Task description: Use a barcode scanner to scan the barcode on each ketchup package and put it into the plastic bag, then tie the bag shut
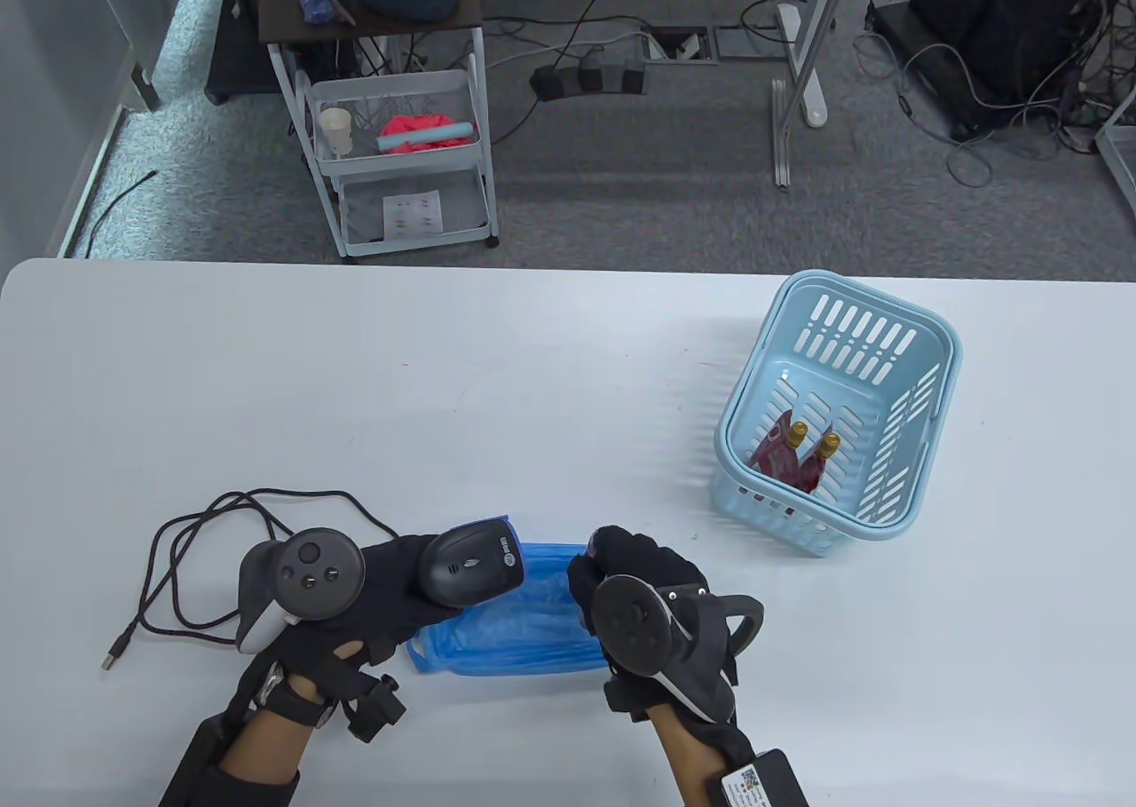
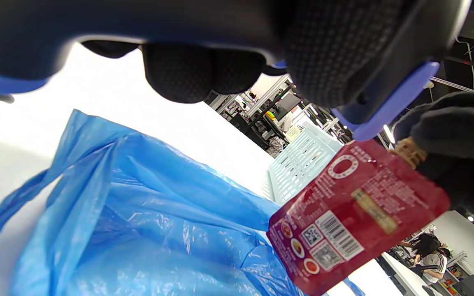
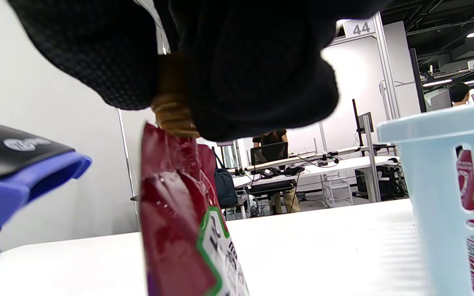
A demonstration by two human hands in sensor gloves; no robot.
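Note:
My left hand [image 1: 390,576] grips the black barcode scanner [image 1: 470,565], its blue-rimmed head [image 2: 389,100] aimed right. My right hand [image 1: 621,567] holds a red ketchup package [image 2: 356,213] by its gold cap [image 3: 173,113], hanging upright above the blue plastic bag [image 1: 515,616]. The package's barcode side [image 2: 340,234] faces the scanner in the left wrist view. In the table view my right hand hides the package. The bag lies flat on the white table [image 1: 444,381] between my hands. Two more ketchup packages [image 1: 794,456] stand in the light blue basket [image 1: 923,487].
The scanner's black cable [image 1: 204,541] loops over the table to the left, ending in a USB plug [image 1: 115,656]. The basket stands at the right of the table. Beyond the far edge are a white wire cart [image 1: 399,150] and floor cables.

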